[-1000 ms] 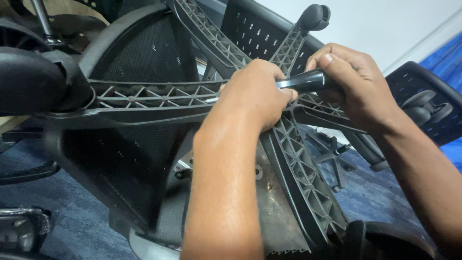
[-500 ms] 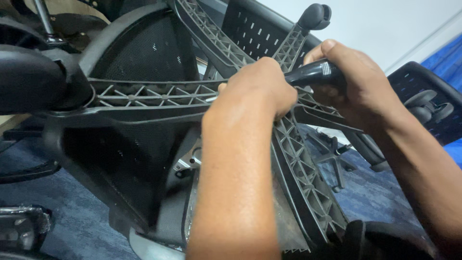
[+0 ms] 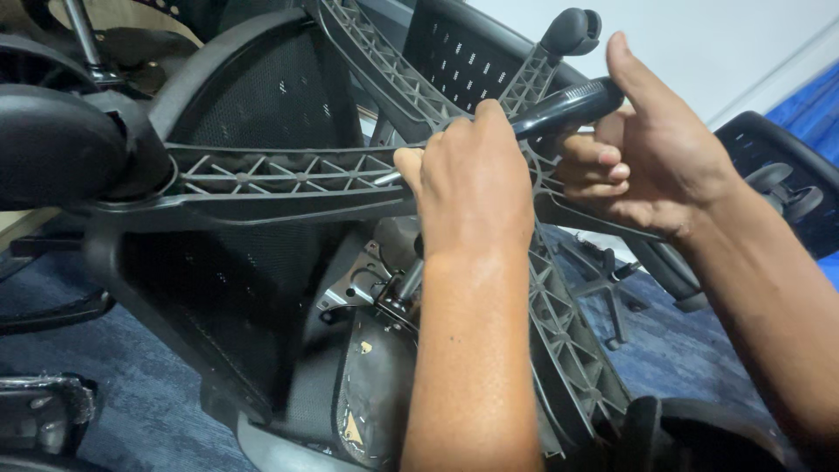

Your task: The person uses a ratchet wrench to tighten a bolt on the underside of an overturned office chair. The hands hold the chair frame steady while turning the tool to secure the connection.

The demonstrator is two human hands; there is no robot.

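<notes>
An office chair lies overturned with its black ribbed star base (image 3: 280, 175) facing me. My left hand (image 3: 472, 183) is closed over the hub where the legs meet, seemingly around the metal shaft of a tool whose end shows by my thumb. The tool's black handle (image 3: 568, 103) sticks out to the right. My right hand (image 3: 647, 166) curls its fingers under that handle, thumb raised beside it. Below my left wrist is the chair's metal seat mechanism (image 3: 384, 288).
A large black caster (image 3: 52, 149) sits on the leg at left, and another caster (image 3: 572, 26) at the top. The mesh chair back (image 3: 236, 288) lies underneath. Another black chair (image 3: 778, 166) stands at right. Blue carpet (image 3: 131, 385) covers the floor.
The tool handle has swung upward to the right. My right hand has loosened from a full grip, and its thumb now points up. My left hand stays on the hub.
</notes>
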